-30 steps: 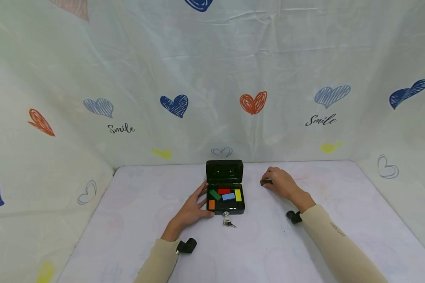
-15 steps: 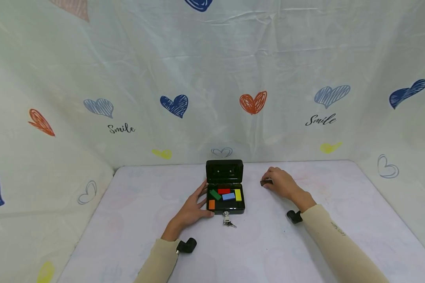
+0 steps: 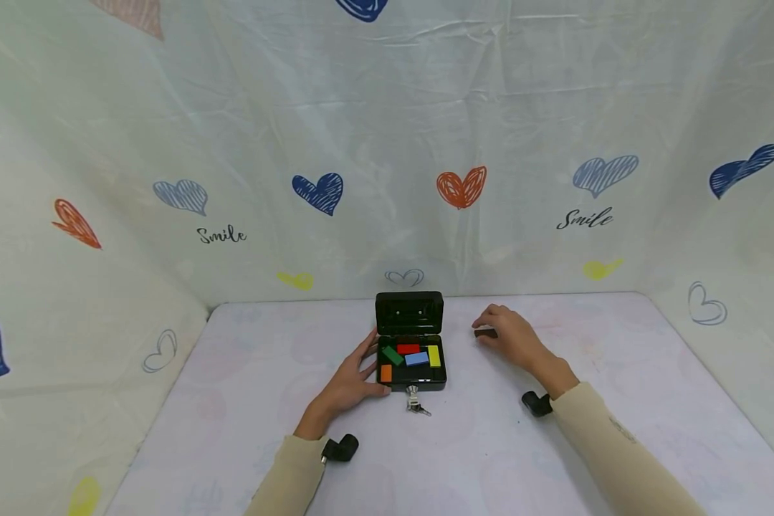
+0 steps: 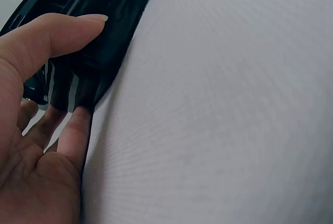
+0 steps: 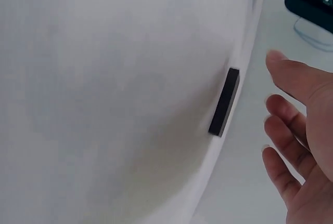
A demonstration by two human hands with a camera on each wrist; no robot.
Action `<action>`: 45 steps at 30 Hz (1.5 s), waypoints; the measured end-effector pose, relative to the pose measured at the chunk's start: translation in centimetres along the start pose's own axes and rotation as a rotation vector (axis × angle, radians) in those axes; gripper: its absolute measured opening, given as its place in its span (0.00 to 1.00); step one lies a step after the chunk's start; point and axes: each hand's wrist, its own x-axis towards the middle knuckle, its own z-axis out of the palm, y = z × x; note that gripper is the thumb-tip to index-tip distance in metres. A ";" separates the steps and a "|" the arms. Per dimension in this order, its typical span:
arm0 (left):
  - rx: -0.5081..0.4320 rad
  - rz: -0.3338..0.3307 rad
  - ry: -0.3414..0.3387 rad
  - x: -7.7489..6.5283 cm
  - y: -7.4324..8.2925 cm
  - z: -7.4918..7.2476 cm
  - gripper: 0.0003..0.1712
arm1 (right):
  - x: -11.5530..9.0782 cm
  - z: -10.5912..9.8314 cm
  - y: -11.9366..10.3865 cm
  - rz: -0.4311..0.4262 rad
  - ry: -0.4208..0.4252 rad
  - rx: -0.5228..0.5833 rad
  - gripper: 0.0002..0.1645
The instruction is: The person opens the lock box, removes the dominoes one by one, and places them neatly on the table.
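Left hand (image 3: pixel 347 387) spread against the left side of the black cash box (image 3: pixel 416 375), and there, right of the box, right hand (image 3: pixel 517 338) loosely spread beside a black block (image 3: pixel 486 333)

You are in a curtained booth (home or lab, you cannot tell): a pale sheet (image 3: pixel 387 122), printed with hearts (image 3: pixel 461 188) and "Smile" lettering (image 3: pixel 584 219), wraps the frame's top, left and right around a whitish table (image 3: pixel 477 451) at bottom centre.

The head view looks down; close wrist views share the box (image 3: pixel 431 385).
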 end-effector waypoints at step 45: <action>-0.061 0.024 -0.025 -0.2 0.2 -0.1 0.69 | 3.5 3.0 -10.4 -0.536 -0.010 0.068 0.18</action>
